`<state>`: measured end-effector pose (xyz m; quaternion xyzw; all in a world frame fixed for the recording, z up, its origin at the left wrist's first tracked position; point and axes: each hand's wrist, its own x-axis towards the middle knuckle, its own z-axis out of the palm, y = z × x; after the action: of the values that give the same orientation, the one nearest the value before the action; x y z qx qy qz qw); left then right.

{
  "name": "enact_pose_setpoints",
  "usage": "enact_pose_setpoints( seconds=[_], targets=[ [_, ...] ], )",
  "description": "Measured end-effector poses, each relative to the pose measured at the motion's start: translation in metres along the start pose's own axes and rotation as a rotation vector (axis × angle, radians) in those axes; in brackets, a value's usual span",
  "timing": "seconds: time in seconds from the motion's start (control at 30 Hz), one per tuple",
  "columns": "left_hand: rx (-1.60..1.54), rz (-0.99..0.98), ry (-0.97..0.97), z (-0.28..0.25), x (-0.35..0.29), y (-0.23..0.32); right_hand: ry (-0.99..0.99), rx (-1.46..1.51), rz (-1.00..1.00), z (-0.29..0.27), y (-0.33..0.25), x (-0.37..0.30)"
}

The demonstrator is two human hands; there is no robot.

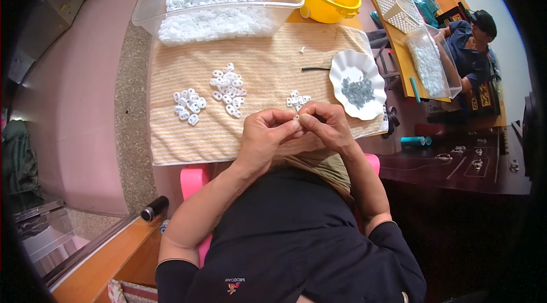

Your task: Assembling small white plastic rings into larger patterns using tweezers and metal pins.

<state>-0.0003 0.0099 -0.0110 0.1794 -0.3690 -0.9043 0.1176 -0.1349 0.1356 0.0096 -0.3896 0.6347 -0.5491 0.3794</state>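
Observation:
Close in front of my body, my left hand (263,136) and my right hand (329,126) meet, thumbs and fingers pinched together on one small white plastic piece (297,117). Most of it is hidden by the fingertips. Just beyond them lies a small group of white pieces (295,100) on the striped towel (262,69). Farther left are two more heaps, a left pile of oval white pieces (189,105) and a larger middle pile (229,87). To the right, a scalloped white plate (342,69) holds many tiny grey parts (358,92).
A clear bin (148,15) full of white pieces and a yellow tub (336,12) stand at the back. A thin dark stick (315,69) touches the plate's left side. At right, another person (470,46) sits by a table with a white basket (394,0) and a bin.

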Motion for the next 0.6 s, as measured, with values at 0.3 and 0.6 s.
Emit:
enact_pose_setpoints(
  seconds=[0.3, 0.6],
  targets=[
    [-0.078, -0.063, -0.015, -0.001, 0.000, 0.002, -0.037, 0.148, 0.089, -0.009, 0.002, -0.001],
    [-0.089, -0.048, -0.004, -0.001, 0.002, 0.001, -0.008, 0.139, 0.083, -0.008, 0.008, 0.000]
  ],
)
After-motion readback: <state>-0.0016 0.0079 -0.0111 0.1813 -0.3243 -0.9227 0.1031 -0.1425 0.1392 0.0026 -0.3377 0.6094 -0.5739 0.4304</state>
